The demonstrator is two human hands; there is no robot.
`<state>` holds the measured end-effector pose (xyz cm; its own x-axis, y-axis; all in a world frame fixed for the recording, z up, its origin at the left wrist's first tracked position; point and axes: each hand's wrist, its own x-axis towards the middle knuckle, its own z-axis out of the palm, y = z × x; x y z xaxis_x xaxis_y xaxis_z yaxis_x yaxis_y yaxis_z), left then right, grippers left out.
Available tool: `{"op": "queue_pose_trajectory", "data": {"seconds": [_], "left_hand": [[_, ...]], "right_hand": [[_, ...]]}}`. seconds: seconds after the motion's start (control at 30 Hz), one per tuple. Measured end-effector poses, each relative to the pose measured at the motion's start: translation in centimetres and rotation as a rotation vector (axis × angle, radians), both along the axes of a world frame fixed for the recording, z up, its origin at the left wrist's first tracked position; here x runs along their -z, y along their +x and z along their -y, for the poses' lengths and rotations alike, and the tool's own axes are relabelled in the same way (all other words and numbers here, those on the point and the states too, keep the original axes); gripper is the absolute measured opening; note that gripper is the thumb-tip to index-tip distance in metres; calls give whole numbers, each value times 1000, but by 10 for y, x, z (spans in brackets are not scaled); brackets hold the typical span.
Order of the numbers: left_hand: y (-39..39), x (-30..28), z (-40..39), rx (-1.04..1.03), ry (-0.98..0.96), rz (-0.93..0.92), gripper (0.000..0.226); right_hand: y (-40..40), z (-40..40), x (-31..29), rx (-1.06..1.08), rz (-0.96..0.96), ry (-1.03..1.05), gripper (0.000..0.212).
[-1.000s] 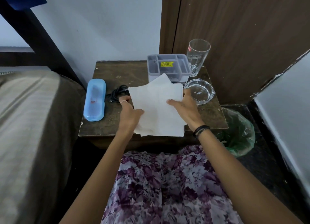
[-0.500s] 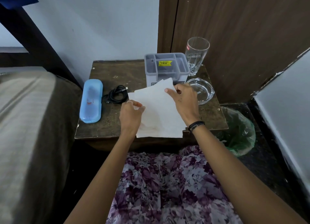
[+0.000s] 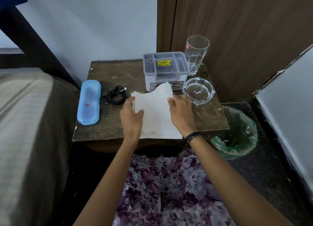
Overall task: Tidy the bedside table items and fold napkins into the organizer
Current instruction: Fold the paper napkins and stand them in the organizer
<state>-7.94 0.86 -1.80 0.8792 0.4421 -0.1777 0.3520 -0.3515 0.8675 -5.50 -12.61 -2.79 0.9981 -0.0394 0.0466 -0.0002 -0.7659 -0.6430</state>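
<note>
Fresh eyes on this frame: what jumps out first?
The white napkin at the front middle of the bedside table, held at its edges by the left hand and right hand. Next, the bright blue case near the table's left edge, and the grey organizer at the back with its yellow price sticker, a tall glass to its right.

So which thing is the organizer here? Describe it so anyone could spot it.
Look at the dark wooden bedside table between the bed and the door. At its back right stands the organizer, a grey plastic box with open compartments. Unlike the clear glass and ashtray beside it, it is opaque and bears a yellow price sticker.
</note>
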Motion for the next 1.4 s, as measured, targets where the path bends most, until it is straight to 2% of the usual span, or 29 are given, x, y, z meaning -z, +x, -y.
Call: {"op": "queue_pose_trajectory", "data": {"seconds": [0.2,0.3,0.43,0.5,0.8,1.07,1.13,1.27,1.4], "left_hand": [[-3,0,-3,49,130,76,55],[-6,5,-2,71,170,113,55],[-6,7,0,9,206,147,53],[-7,6,1,-28,238,160,49],[-1,5,-1,-79,96,134,19],[-8,2,3,-64,409,167,12],[-9,3,2,-38,350,208,12],[-10,-3,3,41,95,244,15],[-5,-10,1,47,-182,197,6]], "right_hand": [[3,1,-5,97,-9,83,31],[-1,-1,-9,93,26,37,30],[-8,-6,-11,57,229,-72,18],[-9,-8,-9,38,267,-74,15],[-9,-8,-11,66,100,345,17],[-1,-4,-8,131,-33,524,19],[0,-2,-10,136,-56,552,12],[-1,2,-17,122,-81,595,28],[-5,2,-22,107,-22,682,10]]}}
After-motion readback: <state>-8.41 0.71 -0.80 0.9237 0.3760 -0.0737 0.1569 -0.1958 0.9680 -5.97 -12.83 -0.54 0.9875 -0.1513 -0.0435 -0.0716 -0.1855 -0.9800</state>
